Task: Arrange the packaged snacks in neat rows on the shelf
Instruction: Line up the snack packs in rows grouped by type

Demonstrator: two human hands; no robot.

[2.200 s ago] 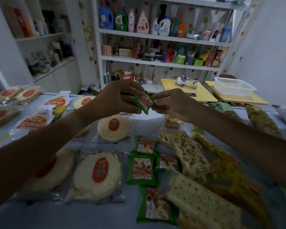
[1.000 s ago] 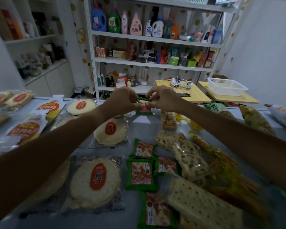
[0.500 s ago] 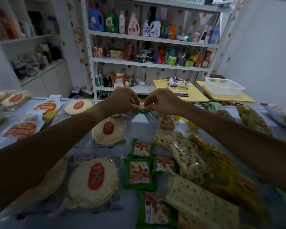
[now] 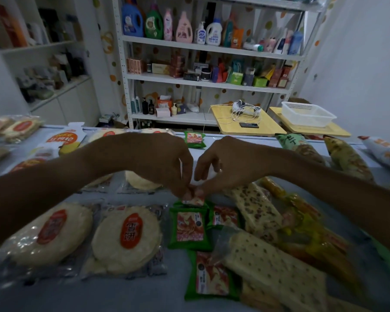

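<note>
Both hands meet over a cluster of small green snack packets. My left hand [image 4: 164, 163] and my right hand [image 4: 225, 163] point their fingertips down and together pinch the top edge of the farthest green packet [image 4: 195, 201] in that cluster; most of it is hidden by the fingers. Right below it lie three more green packets, one [image 4: 189, 227] in the middle, one [image 4: 226, 218] to its right and one [image 4: 212, 275] nearest me. A lone green packet [image 4: 194, 139] lies flat at the far edge of the pale blue shelf top [image 4: 144, 296].
Round rice-cracker packs [image 4: 126, 239] [image 4: 47, 235] lie to the left. Nut-brittle bars [image 4: 257, 212] [image 4: 275, 273] and yellow-wrapped snacks [image 4: 311, 233] crowd the right. Bagged snacks [image 4: 347, 158] line the far right edge. Beyond stand a stocked white rack [image 4: 207, 79] and a white basket [image 4: 306, 113].
The green packet held by both hands now lies alone at the far edge. Both hands have drawn back toward me and lowered, and pinch another green packet in the cluster.
</note>
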